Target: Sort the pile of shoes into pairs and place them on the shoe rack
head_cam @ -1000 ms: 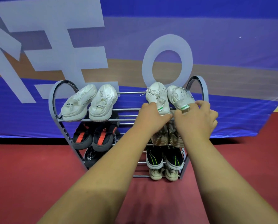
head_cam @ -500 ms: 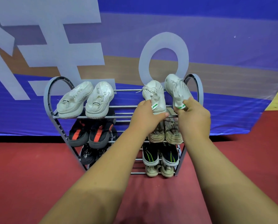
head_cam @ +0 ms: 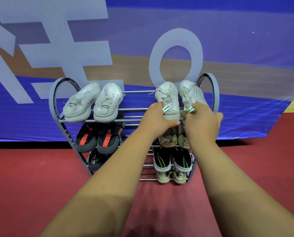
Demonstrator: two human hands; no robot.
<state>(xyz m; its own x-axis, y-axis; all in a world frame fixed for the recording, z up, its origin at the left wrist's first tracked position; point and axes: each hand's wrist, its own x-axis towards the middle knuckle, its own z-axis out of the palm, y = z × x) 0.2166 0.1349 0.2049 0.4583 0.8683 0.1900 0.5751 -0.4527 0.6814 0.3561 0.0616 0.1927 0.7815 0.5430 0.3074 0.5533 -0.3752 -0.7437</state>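
Observation:
A grey shoe rack (head_cam: 215,93) with heart-shaped ends stands against the banner, several tiers high. On the right of its top tier lie two white sneakers with green heel tabs. My left hand (head_cam: 157,119) grips the heel of the left white sneaker (head_cam: 167,93). My right hand (head_cam: 201,122) grips the heel of the right white sneaker (head_cam: 191,93), which leans toward the rack's right end. A pair of white chunky shoes (head_cam: 93,101) sits on the top tier's left side.
Lower tiers hold black shoes with red stripes (head_cam: 98,139), a black shoe with lettering (head_cam: 95,160), beige shoes (head_cam: 166,139), black shoes with green lines (head_cam: 172,159) and tan shoes (head_cam: 171,176). A blue banner (head_cam: 160,31) hangs behind. Red floor (head_cam: 31,177) spreads around.
The right sneaker was lifted and tilted half a second ago; now it lies lower on the top tier beside its mate. Both hands stay on the heels.

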